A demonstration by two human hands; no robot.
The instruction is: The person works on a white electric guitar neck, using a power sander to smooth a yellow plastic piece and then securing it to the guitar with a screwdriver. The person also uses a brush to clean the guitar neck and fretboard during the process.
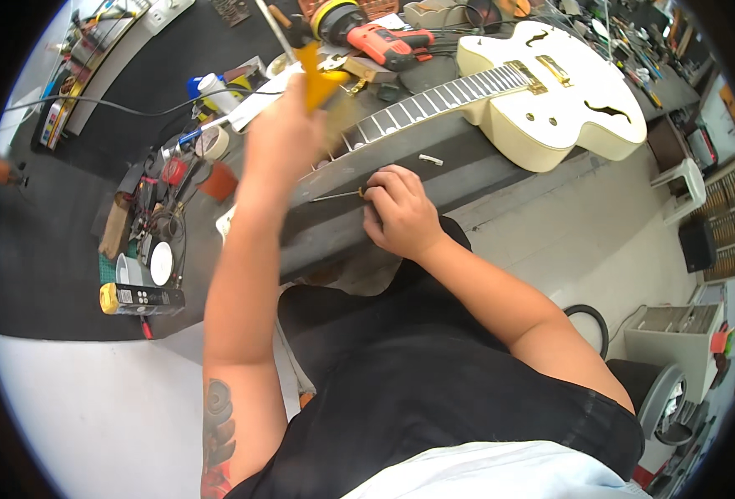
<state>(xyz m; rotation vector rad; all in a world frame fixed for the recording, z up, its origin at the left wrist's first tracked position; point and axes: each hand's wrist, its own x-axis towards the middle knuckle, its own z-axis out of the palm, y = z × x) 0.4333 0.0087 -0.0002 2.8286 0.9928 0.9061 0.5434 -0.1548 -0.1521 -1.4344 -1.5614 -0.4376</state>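
A cream hollow-body guitar (542,133) with f-shaped holes and gold fittings lies across the dark bench, its neck (417,106) pointing toward the left. My left hand (280,137) is closed and blurred over the headstock end of the neck. A yellow flat-looking object (321,79) shows at its fingers, too smeared to name. My right hand (402,212) is closed at the bench's near edge. From its curled fingers a thin metal rod-like tool (336,196) points left; its other end is hidden in the hand. A small white piece (430,160) lies between the right hand and the neck.
A red-orange power tool (380,43) lies behind the neck. At the left are a white bottle (217,91), a tape roll (212,143), an orange-red cup (216,180), hand tools and a yellow-capped container (141,298). A bin (650,399) stands on the floor at right.
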